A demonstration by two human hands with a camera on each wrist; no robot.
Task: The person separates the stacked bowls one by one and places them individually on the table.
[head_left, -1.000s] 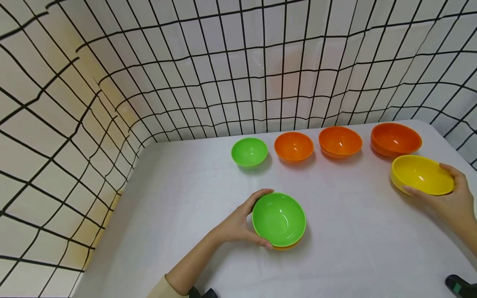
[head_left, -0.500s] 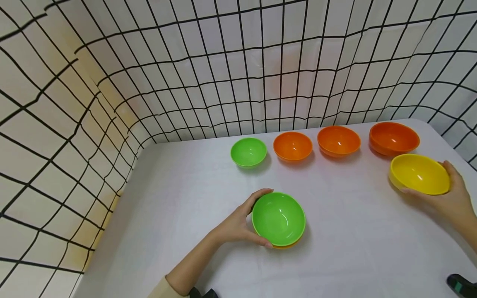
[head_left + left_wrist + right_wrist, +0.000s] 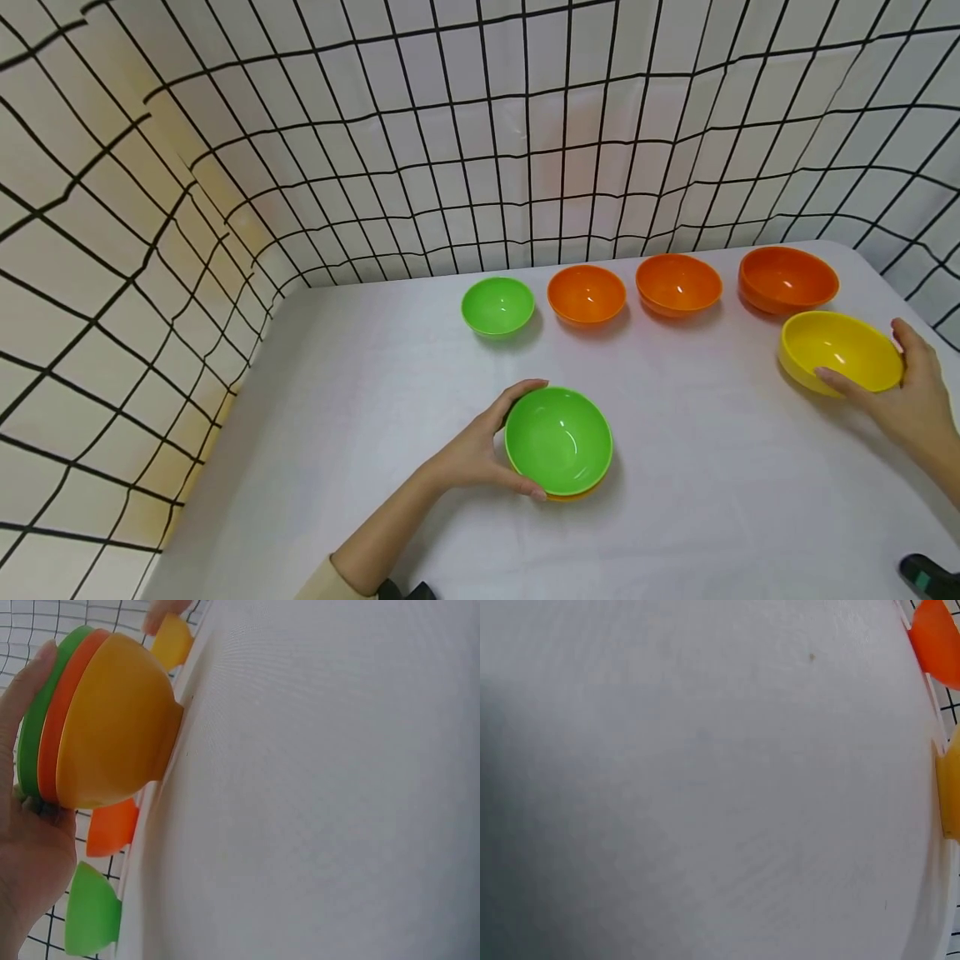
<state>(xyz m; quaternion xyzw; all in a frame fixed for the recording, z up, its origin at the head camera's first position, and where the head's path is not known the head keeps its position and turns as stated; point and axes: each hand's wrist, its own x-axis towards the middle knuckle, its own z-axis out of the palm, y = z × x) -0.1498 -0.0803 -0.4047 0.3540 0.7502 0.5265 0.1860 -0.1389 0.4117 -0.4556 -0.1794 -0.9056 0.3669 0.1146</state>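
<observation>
Fingers and thumb of the left hand [image 3: 472, 454] are gripping the side of a nested stack [image 3: 561, 454]: top green bowl [image 3: 558, 425], orange bowl [image 3: 61, 709] under it, amber bowl [image 3: 116, 727] at the bottom, apparently sitting on the white table [image 3: 337, 400]. Beyond that hand, small green bowl [image 3: 498, 307] and small orange bowl [image 3: 587, 294] are standing apart. Farther over, between the hands, mid-size orange bowl [image 3: 678, 284] is standing. Red-orange bowl [image 3: 788, 279] is standing just beyond the yellow bowl [image 3: 840, 354], which is sitting at the right hand [image 3: 911, 404], apparently foot down.

Change: right hand is loosening. Thumb is lying higher on the near wall than half a second ago, fingers are spreading; can't tell if fingertips are touching. Left grip isn't changing.

My read: yellow bowl is being let go near the row, stack is being kept in hand.
</observation>
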